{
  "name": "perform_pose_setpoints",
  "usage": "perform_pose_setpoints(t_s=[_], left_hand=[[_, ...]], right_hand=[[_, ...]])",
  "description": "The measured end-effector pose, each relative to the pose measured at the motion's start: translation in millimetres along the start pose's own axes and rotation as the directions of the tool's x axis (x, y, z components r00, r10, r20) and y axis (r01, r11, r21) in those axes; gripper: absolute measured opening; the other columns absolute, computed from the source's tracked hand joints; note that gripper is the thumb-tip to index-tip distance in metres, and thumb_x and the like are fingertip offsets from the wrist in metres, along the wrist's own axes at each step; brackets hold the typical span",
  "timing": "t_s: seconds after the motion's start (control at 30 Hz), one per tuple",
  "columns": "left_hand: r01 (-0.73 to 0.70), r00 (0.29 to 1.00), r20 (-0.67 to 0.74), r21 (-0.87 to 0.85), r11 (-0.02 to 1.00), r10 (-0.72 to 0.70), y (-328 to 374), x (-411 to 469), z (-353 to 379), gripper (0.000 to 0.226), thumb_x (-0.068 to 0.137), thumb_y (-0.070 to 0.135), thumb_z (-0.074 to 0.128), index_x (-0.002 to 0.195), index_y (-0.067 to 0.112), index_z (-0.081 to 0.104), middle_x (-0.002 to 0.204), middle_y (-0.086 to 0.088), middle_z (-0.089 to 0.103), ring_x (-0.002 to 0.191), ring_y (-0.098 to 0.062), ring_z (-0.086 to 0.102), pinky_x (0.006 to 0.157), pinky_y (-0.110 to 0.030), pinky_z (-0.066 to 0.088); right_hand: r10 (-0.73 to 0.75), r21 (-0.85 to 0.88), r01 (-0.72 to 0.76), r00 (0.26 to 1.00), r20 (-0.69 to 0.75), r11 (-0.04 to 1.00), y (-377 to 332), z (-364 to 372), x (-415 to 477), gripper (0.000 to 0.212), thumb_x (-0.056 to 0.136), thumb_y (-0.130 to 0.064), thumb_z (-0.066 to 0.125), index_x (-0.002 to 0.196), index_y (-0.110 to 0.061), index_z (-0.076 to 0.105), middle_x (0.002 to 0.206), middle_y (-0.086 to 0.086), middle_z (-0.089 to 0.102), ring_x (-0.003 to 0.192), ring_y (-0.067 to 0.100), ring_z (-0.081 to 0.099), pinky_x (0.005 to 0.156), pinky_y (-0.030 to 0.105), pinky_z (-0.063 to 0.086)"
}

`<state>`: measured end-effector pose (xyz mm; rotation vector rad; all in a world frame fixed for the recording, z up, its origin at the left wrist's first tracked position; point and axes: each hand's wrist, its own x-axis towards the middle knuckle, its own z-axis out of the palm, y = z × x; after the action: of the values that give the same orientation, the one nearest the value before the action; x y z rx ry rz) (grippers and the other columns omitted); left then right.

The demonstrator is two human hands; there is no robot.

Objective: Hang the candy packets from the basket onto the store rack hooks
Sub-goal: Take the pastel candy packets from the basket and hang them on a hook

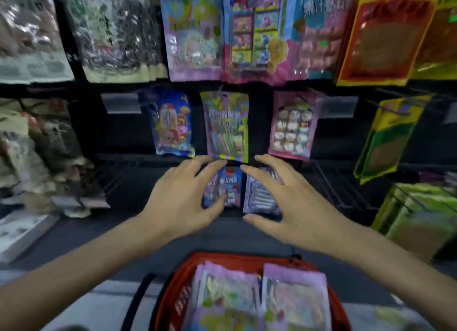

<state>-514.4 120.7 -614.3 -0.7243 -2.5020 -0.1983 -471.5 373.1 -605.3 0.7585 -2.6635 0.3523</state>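
Fingers of left hand and right hand splayed wide, empty, near black wire rack. Pink-purple plastic candy packets lying in red plastic basket below. Advisable: pinch one by top edge.

Black store rack, grey floor, dim light

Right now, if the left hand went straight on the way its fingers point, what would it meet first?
Probably the blue candy packet in the lowest row, just beyond the left hand; depth is unclear.
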Motion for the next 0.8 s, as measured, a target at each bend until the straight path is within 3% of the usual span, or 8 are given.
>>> perform_pose_setpoints(t_s=[0.13, 0.27, 0.43, 0.5, 0.63, 0.8], left_hand=[[-0.011, 0.989, 0.146, -0.061, 0.998, 0.02, 16.8, -55.0, 71.8, 0.066, 0.089, 0.06, 0.051, 0.145, 0.025, 0.056, 0.133, 0.002, 0.06, 0.114, -0.024, 0.063, 0.087, -0.04, 0.056], [0.046, 0.938, 0.346, -0.132, 0.99, 0.002, 33.1, -104.8, 144.8, 0.064, 0.087, 0.062, 0.05, 0.14, 0.027, 0.058, 0.128, 0.001, 0.064, 0.109, -0.028, 0.067, 0.082, -0.042, 0.058], [0.11, 0.836, 0.546, -0.05, 0.993, -0.065, 31.8, -138.1, 202.0, 0.072, 0.085, 0.063, 0.044, 0.142, 0.021, 0.059, 0.131, -0.009, 0.065, 0.114, -0.038, 0.066, 0.085, -0.047, 0.058], [0.079, 0.829, 0.557, -0.035, 0.996, -0.046, 27.6, -146.6, 214.6, 0.069, 0.086, 0.06, 0.043, 0.141, 0.021, 0.06, 0.132, -0.011, 0.065, 0.114, -0.038, 0.066, 0.085, -0.048, 0.057], [0.226, 0.76, 0.631, -0.033, 0.973, -0.155, 23.7, -151.1, 225.1, 0.068, 0.089, 0.059, 0.043, 0.149, 0.028, 0.05, 0.143, -0.005, 0.054, 0.124, -0.034, 0.056, 0.092, -0.046, 0.054], [0.379, 0.712, 0.657, -0.061, 0.924, -0.249, 12.6, -152.6, 234.3, 0.072, 0.083, 0.064, 0.043, 0.145, 0.029, 0.053, 0.139, -0.005, 0.052, 0.127, -0.032, 0.048, 0.097, -0.047, 0.052]], right_hand=[[0.075, 0.047, -0.081, 0.989, 0.126, 0.996, 18.1, 64.1, -57.5, 0.08, 0.095, -0.065, 0.054, 0.162, -0.038, 0.019, 0.164, -0.008, 0.016, 0.152, 0.012, 0.018, 0.12, 0.025, 0.022], [0.245, 0.107, -0.28, 0.934, 0.261, 0.954, 46.0, 135.6, -107.0, 0.077, 0.092, -0.064, 0.051, 0.158, -0.031, 0.034, 0.156, -0.004, 0.033, 0.144, 0.018, 0.039, 0.115, 0.035, 0.04], [0.348, 0.207, -0.477, 0.819, 0.455, 0.854, 53.1, 204.2, -142.0, 0.071, 0.093, -0.044, 0.07, 0.155, -0.025, 0.042, 0.145, -0.003, 0.047, 0.135, 0.017, 0.048, 0.11, 0.027, 0.038], [0.33, 0.215, -0.482, 0.803, 0.496, 0.849, 52.1, 219.2, -149.2, 0.07, 0.094, -0.047, 0.067, 0.156, -0.029, 0.04, 0.144, -0.005, 0.048, 0.132, 0.017, 0.051, 0.107, 0.031, 0.042], [0.226, 0.174, -0.378, 0.801, 0.555, 0.909, 43.5, 231.3, -151.9, 0.06, 0.1, -0.058, 0.053, 0.154, -0.035, 0.04, 0.137, -0.013, 0.049, 0.122, 0.011, 0.053, 0.093, 0.024, 0.043], [0.196, 0.244, -0.431, 0.752, 0.63, 0.869, 37.0, 242.9, -159.3, 0.084, 0.081, -0.089, 0.043, 0.151, -0.042, 0.042, 0.125, -0.024, 0.044, 0.119, 0.007, 0.054, 0.098, 0.026, 0.046]])
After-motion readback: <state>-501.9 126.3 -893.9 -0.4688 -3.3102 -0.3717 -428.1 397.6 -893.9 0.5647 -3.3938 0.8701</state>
